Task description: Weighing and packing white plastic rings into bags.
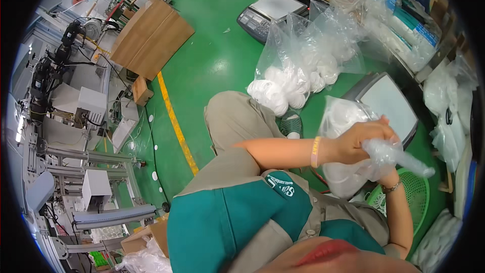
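My left hand (362, 139) and my right hand (385, 171) are both closed around the twisted neck of a clear plastic bag (348, 121) filled with white round lids. The bag's neck sticks out to the right past my fingers. My left forearm crosses in front of my body and carries a pale wristband; my right wrist has a thin bracelet. The bag hangs over a green plastic basket (417, 192) at my right side.
A larger open clear bag (303, 65) of white round lids stands on the green floor ahead. Two weighing scales (270, 12) (389, 103) sit nearby. Cardboard boxes (151, 35) and a metal machine frame (76, 136) line the left. More packed bags lie at the right.
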Motion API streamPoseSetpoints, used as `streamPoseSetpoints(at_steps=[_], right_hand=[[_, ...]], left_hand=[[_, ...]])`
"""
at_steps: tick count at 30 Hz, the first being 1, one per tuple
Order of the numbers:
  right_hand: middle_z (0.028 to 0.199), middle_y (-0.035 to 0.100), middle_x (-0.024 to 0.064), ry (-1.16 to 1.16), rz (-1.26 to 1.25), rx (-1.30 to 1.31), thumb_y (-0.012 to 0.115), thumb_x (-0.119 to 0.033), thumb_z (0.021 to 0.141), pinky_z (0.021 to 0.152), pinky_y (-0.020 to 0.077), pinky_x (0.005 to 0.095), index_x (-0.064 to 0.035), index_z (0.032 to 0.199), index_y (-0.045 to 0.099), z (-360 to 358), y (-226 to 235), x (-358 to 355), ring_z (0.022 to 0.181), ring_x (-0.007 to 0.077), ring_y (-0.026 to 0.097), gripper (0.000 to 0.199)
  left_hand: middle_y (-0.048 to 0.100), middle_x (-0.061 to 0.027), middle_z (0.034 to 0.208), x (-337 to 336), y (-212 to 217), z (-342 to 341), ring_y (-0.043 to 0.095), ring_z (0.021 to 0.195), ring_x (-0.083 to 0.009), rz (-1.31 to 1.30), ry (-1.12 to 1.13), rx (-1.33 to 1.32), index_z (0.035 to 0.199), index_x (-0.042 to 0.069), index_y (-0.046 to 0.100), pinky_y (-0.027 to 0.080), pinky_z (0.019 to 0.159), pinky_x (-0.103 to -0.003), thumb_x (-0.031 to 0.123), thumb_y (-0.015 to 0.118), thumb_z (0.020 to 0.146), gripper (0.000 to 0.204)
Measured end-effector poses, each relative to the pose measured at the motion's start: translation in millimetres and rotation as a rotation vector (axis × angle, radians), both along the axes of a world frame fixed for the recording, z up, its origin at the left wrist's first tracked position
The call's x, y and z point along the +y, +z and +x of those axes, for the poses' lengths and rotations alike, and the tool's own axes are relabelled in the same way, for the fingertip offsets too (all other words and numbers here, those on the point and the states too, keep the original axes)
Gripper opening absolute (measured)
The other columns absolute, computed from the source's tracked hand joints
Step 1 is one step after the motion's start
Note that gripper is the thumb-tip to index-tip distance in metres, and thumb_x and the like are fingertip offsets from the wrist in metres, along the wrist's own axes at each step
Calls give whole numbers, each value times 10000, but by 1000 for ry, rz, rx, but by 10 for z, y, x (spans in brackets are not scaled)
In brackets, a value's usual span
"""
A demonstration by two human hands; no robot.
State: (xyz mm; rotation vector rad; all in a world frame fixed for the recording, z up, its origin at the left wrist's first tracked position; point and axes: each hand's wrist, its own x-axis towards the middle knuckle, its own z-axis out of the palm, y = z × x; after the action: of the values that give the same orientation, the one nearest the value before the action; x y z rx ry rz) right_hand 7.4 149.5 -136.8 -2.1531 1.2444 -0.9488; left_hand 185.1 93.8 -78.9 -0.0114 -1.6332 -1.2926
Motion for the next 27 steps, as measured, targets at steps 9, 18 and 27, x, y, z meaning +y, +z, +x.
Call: streamPoseSetpoints(at_steps=[9, 18, 27], right_hand=[[910, 606, 53, -83, 550, -492, 628, -166, 736, 719, 449, 262, -11, 986, 570, 319, 66, -53, 825, 139, 576, 300], [1085, 541, 159, 253, 402, 400, 690, -223, 625, 816, 459, 412, -100, 1112, 514, 163, -374, -32, 943, 344, 561, 532], [1107, 545, 147, 52, 489, 336, 628, -167, 741, 887, 409, 380, -61, 1072, 548, 89, -26, -201, 1049, 318, 501, 357]], left_hand=[[579, -79, 753, 285, -283, -141, 532, 654, -247, 269, -31, 77, 766, 30, 551, 394, 601, -327, 73, 553, 729, 57], [276, -238, 1355, -472, -304, 492, 225, 1287, -369, -575, -353, -1173, 1248, 116, 417, 221, 1017, -472, 302, 706, 616, 719], [605, -141, 952, -2305, -847, 1408, 539, 1016, -271, -546, 793, -1777, 1027, 60, 544, 401, 804, -462, 140, 586, 696, 343]])
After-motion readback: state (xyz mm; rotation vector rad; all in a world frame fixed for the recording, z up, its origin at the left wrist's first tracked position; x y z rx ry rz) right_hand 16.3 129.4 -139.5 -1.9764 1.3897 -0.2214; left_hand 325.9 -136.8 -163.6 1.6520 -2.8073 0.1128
